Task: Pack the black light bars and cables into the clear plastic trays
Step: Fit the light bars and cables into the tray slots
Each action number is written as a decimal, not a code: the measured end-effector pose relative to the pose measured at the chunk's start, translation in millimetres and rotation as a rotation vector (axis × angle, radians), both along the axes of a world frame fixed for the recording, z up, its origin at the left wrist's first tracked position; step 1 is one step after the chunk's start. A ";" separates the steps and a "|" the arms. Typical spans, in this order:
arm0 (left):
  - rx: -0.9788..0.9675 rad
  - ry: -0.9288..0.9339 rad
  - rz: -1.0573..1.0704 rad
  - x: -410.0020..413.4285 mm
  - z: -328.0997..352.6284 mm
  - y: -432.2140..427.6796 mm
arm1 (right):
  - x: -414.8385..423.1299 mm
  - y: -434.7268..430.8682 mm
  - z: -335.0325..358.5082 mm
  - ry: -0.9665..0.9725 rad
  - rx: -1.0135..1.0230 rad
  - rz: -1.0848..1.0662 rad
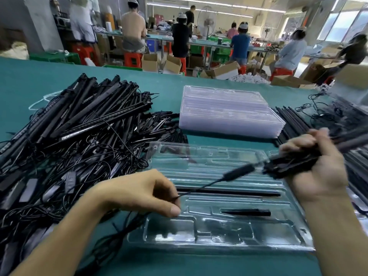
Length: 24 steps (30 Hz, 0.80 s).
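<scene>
Early going: pinches cable (235, 175) with left hand (137, 194), clutches bundle (288, 164) in right hand (318, 176); two pieces in tray (219, 247), big pile (79, 126) to go.

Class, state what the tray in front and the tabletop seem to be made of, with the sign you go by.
Tray: thin clear plastic, glossy; the tabletop shows through and its moulded ridges catch glare. Tabletop: teal, matt, probably a mat or cloth covering; no glare shows.

Teal worktable (59, 76). Beyond it, workers (240, 43) on red stools (132, 59), cardboard boxes (172, 64) on the floor, pedestal fan (207, 22), bright windows (342, 24), ceiling strip lights (219, 5).
</scene>
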<state>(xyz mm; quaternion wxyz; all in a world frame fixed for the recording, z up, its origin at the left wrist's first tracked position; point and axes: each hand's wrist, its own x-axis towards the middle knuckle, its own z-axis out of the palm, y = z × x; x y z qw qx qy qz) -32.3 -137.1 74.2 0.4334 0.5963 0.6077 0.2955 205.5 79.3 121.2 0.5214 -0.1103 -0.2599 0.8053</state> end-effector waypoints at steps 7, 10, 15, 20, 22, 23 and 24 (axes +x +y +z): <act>-0.061 0.324 0.207 -6.4 -14.5 -13.3 | 50.9 25.3 5.1 -0.440 0.174 0.182; -0.042 0.502 0.318 -7.3 -17.8 -10.1 | 36.2 -16.9 -3.8 -0.839 0.328 0.305; 0.176 0.812 0.580 -9.8 -24.1 -8.9 | -1.0 -96.4 -28.0 -1.216 0.726 0.457; 0.193 0.715 0.787 -26.4 -38.1 -10.7 | -30.2 -142.3 -41.6 -1.386 1.145 0.487; 0.211 0.726 0.775 -28.4 -42.8 -8.8 | -39.9 -160.1 -48.1 -1.458 1.226 0.498; 0.200 0.748 0.766 -28.4 -44.4 -7.9 | -43.2 -167.3 -53.2 -1.482 1.293 0.487; 0.189 0.758 0.760 -29.2 -45.8 -7.5 | -46.3 -173.4 -57.9 -1.487 1.366 0.461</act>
